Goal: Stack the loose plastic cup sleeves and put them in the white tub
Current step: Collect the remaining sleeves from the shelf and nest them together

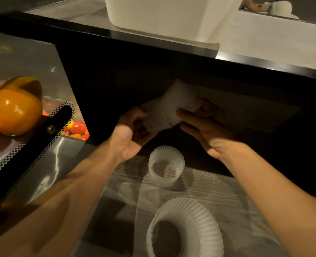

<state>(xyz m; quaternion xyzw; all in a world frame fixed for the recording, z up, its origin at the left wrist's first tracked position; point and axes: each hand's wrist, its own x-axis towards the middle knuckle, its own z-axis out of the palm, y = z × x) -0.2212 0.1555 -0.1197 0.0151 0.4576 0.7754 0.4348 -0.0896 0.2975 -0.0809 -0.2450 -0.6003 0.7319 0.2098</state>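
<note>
The cup sleeves point(169, 108) are thin, translucent white plastic, finely ribbed and matt; the white tub point(162, 13) looks smooth, opaque and matt. The countertop's front edge point(116, 37) is glossy black, and by its left corner are a brushed metal surface point(60, 156), a black perforated strip point(32, 151) and a glossy orange fruit point(17, 108).

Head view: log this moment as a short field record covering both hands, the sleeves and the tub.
left hand: grips the held sleeves from the left
right hand: grips the same bundle from the right
held sleeves: white, ribbed, blurred; count unclear
loose sleeves: two on the lower surface, far sleeve below the hands, near sleeve closest to the camera
white tub: on the counter above the hands; inside not visible
task state: held sleeves not yet at the tub
</note>
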